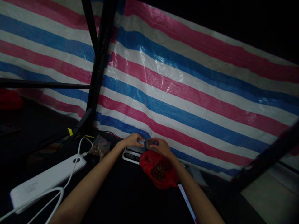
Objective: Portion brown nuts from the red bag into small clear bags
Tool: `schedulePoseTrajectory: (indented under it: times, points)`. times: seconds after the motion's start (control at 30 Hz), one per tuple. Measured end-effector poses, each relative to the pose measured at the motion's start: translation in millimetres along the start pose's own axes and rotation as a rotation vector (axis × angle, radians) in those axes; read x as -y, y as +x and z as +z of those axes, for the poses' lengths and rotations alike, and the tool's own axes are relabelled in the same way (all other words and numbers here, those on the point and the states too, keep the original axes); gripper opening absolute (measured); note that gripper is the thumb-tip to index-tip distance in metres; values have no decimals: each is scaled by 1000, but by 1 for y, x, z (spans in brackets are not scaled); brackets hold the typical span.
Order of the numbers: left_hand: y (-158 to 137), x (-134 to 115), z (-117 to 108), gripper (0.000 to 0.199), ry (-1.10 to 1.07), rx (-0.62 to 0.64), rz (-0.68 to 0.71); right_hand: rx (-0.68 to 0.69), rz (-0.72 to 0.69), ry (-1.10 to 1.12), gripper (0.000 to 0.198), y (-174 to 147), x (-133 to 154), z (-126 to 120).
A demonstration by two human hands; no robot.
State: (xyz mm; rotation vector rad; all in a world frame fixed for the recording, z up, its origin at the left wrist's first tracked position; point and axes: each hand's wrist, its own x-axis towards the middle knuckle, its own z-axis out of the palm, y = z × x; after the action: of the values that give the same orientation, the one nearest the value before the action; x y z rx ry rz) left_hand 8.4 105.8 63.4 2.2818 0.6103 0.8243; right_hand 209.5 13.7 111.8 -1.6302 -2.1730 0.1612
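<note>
Head view, lower centre of frame: left hand (132, 140) and right hand (158, 146) together pinch a small clear bag (142, 142) above a white scale (132, 154), beside a red plastic bag (158, 169).

Two forearms enter from the lower edge of the frame. Both are bare along the whole visible length: no sleeve, cuff or glove shows. The left hand (132, 140) and right hand (160, 146) are bare as well. No watch, band or ring can be made out at wrists or fingers, though the light is dim and fine detail is lost. The fingertips are too small and dark to describe further.
</note>
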Motion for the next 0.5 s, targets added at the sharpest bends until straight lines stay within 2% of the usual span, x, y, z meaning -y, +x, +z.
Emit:
schedulePoseTrajectory:
  times: [0.1,0.2,0.33,0.5]
  points:
    - [1,0,2,46,-262,-55,17,-70,-30,-113,38,5,8,-9]
    - [2,2,5,46,-458,-91,-6,-78,-54,-222,39,13,17,-20]
    - [4,3,8,47,-562,-76,-32,-68,-150,-476,36,25,33,-34]
    - [7,5,16,53,-628,-200,-77,29,-340,-790,28,42,55,-44]
